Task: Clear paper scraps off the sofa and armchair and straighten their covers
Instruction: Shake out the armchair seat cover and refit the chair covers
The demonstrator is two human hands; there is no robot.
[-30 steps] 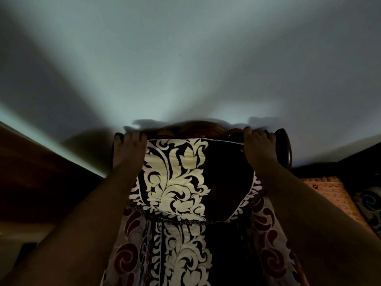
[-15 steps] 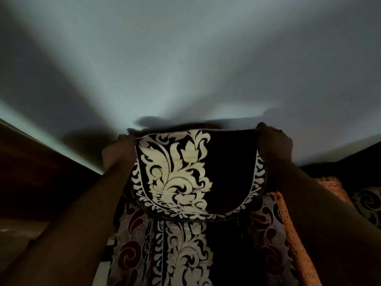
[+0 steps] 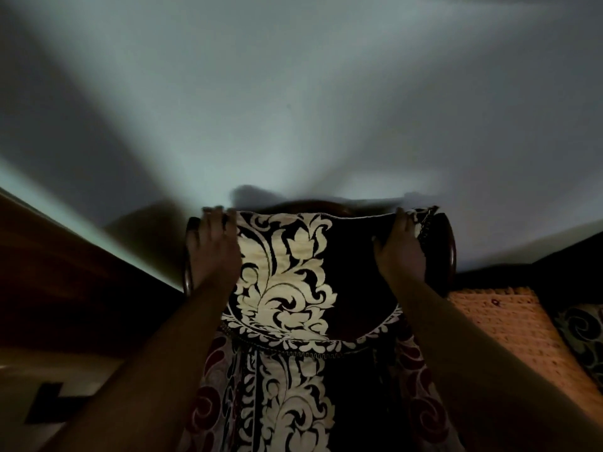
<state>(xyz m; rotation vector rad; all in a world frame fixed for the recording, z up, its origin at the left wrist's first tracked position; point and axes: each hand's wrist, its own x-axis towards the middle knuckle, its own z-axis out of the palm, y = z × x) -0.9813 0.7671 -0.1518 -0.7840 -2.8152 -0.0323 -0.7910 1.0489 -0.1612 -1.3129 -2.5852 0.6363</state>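
A dark armchair cover (image 3: 287,272) with a cream floral pattern hangs over the backrest of the armchair (image 3: 452,252). My left hand (image 3: 212,249) lies on the cover's upper left corner, fingertips reaching over the top edge and holding it. My right hand (image 3: 403,249) grips the upper right corner, where a fringed flap sticks out beside the fingers. Below it a second patterned cover (image 3: 293,402) runs down the seat. No paper scraps show.
A pale wall (image 3: 293,109) rises right behind the backrest. An orange knitted cloth (image 3: 509,324) lies on the seat to the right, with a dark patterned cushion (image 3: 584,334) beyond it. Dark wooden furniture (image 3: 65,272) stands at left above light floor.
Both hands lifted the cover's top edge clear of the backrest, then spread it wider and set it back lower. The wooden frame shows again on both sides.
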